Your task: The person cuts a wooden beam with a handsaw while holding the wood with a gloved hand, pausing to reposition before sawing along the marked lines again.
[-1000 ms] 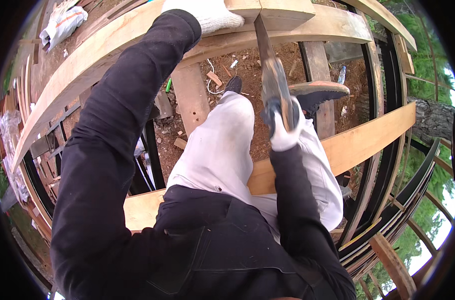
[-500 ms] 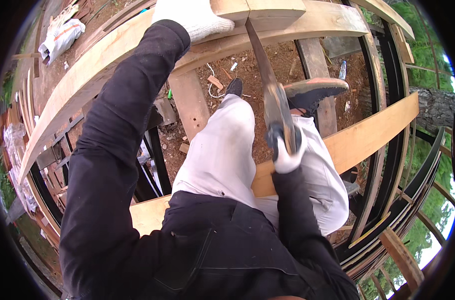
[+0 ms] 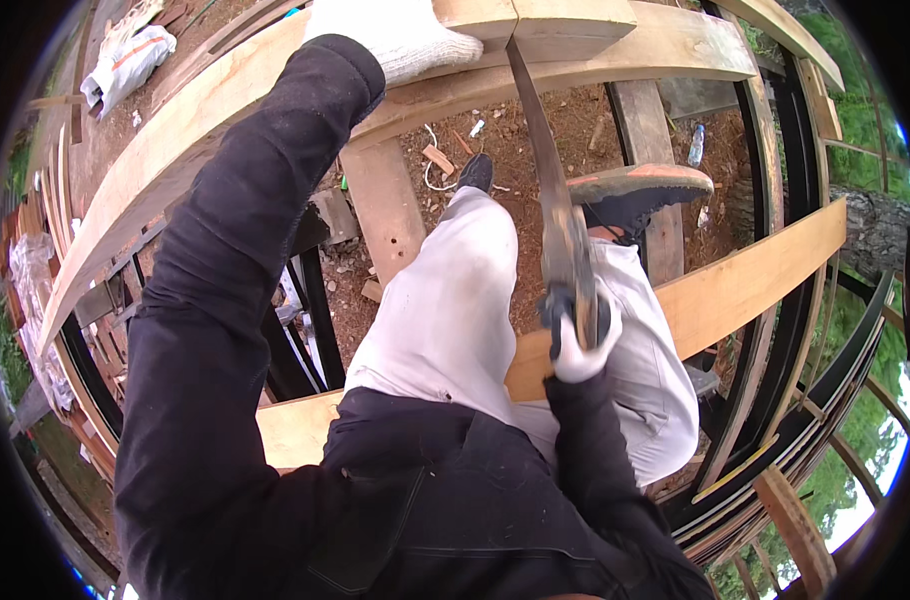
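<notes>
My right hand (image 3: 587, 345), in a white glove, is wrapped round the dark handle of a hand saw (image 3: 541, 150). The saw's long blade slants away from me, its far end at a cut line in a short squared block of pale timber (image 3: 570, 28). My left hand (image 3: 390, 38), in a white knitted glove, lies on the wood just left of that cut; its fingers run past the upper edge, so their pose is hidden. Under the block a long curved beam (image 3: 645, 55) crosses the view.
Another plank (image 3: 755, 265) runs across beneath my thighs. Below are brown earth with wood scraps, a white cord and a clear plastic bottle (image 3: 697, 145). A shoe (image 3: 640, 200) rests by an upright board. Black metal frames stand at right, and a white sack (image 3: 127, 68) lies at far left.
My right hand has drawn the saw back toward me a little, the handle still smeared by motion. My left hand stays on the timber; the whole view has shifted slightly.
</notes>
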The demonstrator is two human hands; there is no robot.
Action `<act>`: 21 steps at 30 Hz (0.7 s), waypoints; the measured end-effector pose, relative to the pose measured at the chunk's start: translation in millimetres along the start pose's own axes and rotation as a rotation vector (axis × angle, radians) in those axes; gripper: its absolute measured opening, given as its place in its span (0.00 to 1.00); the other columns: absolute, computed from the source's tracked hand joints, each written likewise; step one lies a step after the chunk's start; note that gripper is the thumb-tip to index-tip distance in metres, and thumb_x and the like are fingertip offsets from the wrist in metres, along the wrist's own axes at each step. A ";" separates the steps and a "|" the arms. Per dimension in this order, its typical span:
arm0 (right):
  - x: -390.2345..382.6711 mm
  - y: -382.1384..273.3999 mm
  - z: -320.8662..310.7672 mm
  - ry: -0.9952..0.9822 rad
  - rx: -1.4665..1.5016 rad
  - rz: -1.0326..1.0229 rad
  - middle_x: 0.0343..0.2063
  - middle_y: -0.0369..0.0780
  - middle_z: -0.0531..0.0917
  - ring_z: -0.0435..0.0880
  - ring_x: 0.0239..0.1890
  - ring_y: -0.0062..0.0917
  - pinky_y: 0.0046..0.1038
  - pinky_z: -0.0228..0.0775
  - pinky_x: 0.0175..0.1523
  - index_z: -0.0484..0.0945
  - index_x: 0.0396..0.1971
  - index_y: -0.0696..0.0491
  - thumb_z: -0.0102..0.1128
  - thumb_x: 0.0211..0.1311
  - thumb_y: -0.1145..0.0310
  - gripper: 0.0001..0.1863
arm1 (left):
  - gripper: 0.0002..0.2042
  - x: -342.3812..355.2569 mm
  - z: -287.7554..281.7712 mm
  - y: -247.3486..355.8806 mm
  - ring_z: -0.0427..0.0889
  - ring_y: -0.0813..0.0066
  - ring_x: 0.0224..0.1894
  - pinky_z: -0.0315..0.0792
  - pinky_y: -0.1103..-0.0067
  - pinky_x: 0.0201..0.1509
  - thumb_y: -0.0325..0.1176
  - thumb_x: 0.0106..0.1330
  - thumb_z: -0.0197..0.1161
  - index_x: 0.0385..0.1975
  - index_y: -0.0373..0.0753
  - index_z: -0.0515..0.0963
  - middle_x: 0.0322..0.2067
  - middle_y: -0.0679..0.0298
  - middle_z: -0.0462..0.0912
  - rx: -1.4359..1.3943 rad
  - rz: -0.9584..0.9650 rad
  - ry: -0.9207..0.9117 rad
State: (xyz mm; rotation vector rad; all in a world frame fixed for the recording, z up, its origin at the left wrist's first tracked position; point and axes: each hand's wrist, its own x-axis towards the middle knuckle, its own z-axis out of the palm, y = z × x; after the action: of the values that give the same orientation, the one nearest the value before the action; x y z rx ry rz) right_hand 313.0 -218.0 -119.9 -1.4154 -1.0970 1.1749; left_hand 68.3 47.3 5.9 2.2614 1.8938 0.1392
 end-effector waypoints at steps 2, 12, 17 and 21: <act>84.4 15.5 33.5 0.029 -0.004 -0.151 0.26 0.41 0.85 0.84 0.27 0.22 0.27 0.77 0.37 0.81 0.38 0.61 0.65 0.57 0.76 0.09 | 0.44 0.3 -8.1 8.4 0.81 0.50 0.58 0.73 0.60 0.63 0.57 0.46 0.75 0.63 0.38 0.74 0.56 0.48 0.82 -0.066 -0.093 -0.101; 161.6 15.4 72.5 -0.135 0.037 -0.259 0.35 0.38 0.87 0.85 0.37 0.21 0.26 0.79 0.46 0.80 0.45 0.57 0.70 0.59 0.74 0.14 | 0.42 53.3 47.7 -74.8 0.74 0.53 0.68 0.64 0.69 0.73 0.66 0.69 0.58 0.72 0.38 0.67 0.66 0.48 0.76 -0.616 0.173 -0.088; 142.3 8.0 57.0 -0.018 0.001 -0.253 0.32 0.38 0.85 0.81 0.34 0.20 0.25 0.76 0.43 0.81 0.40 0.57 0.71 0.62 0.69 0.11 | 0.44 56.2 58.2 -53.7 0.72 0.51 0.70 0.63 0.69 0.75 0.62 0.63 0.66 0.72 0.36 0.66 0.67 0.44 0.73 -0.386 0.288 0.016; 50.1 -30.1 29.9 0.112 -0.083 -0.237 0.28 0.44 0.86 0.85 0.28 0.28 0.30 0.76 0.39 0.81 0.39 0.59 0.70 0.61 0.70 0.10 | 0.56 15.2 29.1 -12.0 0.73 0.45 0.67 0.65 0.62 0.74 0.57 0.48 0.75 0.77 0.39 0.56 0.65 0.40 0.73 0.084 0.180 0.031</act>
State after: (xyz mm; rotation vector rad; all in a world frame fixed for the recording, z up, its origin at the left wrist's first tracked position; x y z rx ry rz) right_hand 288.3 -161.0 -98.8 -1.3552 -1.2086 0.8806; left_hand 65.1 61.7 -25.8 2.4984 1.7385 0.1223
